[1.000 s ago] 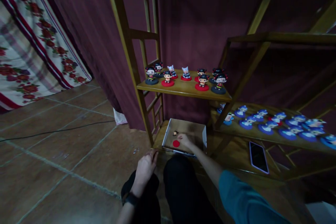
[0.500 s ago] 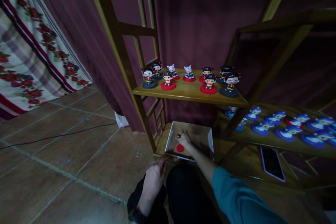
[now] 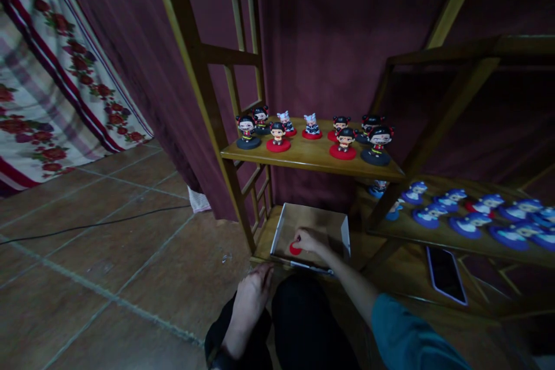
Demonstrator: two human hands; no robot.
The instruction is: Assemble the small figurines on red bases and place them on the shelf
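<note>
My right hand [image 3: 307,240] reaches into a shallow cardboard box [image 3: 346,230], its fingertips closed on a small dark thing whose kind I cannot make out. Directly under those fingertips, a round red base [image 3: 295,249] lies on the box floor, partly covered. Whether the dark thing touches the base cannot be told. My left hand [image 3: 252,293] rests on my left knee beside the box, fingers loosely bent over it, with nothing seen in it.
Above the box, a wooden shelf [image 3: 299,161] carries several figurines on red and black bases, including a black-haired one [image 3: 377,143]. To the right, a lower shelf holds blue figurines [image 3: 470,224], with a phone [image 3: 446,274] below. A wooden post [image 3: 195,87] stands left.
My right hand has moved down and slightly right inside the box, bringing the small dark thing to the red base. My left hand stays on the knee. The view has shifted slightly.
</note>
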